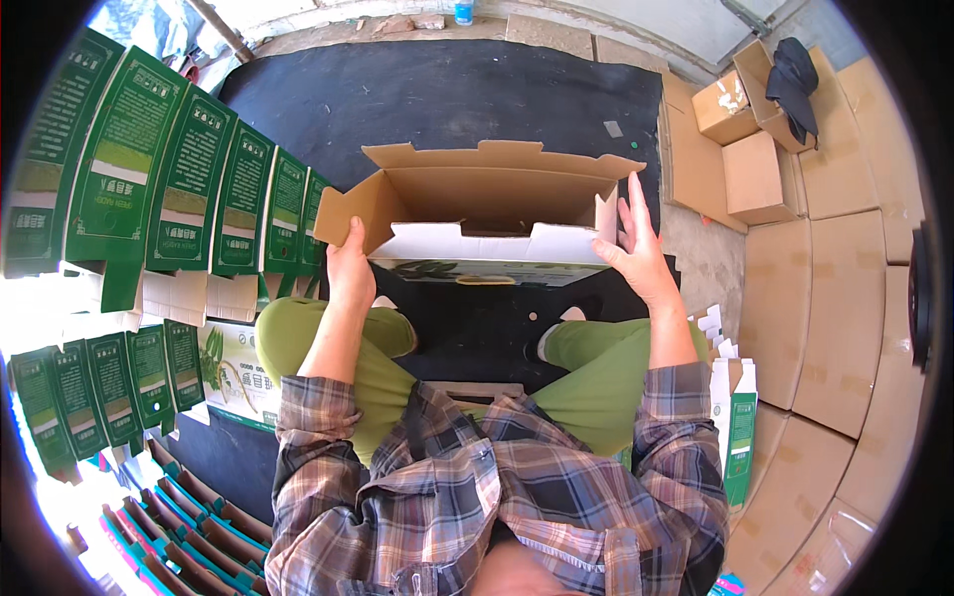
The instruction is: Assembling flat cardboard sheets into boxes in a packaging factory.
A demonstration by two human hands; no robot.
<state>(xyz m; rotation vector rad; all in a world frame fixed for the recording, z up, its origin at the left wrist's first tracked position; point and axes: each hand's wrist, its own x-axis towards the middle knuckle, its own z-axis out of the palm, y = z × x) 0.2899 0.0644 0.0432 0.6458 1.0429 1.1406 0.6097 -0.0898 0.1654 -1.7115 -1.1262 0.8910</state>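
An open cardboard box (477, 245), brown inside and white with printed pictures outside, stands in front of me with its flaps up. My left hand (350, 270) is closed on its left end flap, thumb on the near side, the other fingers partly hidden. At the right end, my right hand (641, 253) lies against the box with its fingers stretched upward and the thumb spread toward the near white edge. Inside the box, the visible part is bare brown cardboard.
Green printed boxes (184, 189) stand in rows at my left, with open teal-edged cartons (189, 526) below them. Large brown cartons (845, 288) are stacked at my right. A green and white box (735, 427) stands beside my right arm. Black matting (447, 99) covers the floor.
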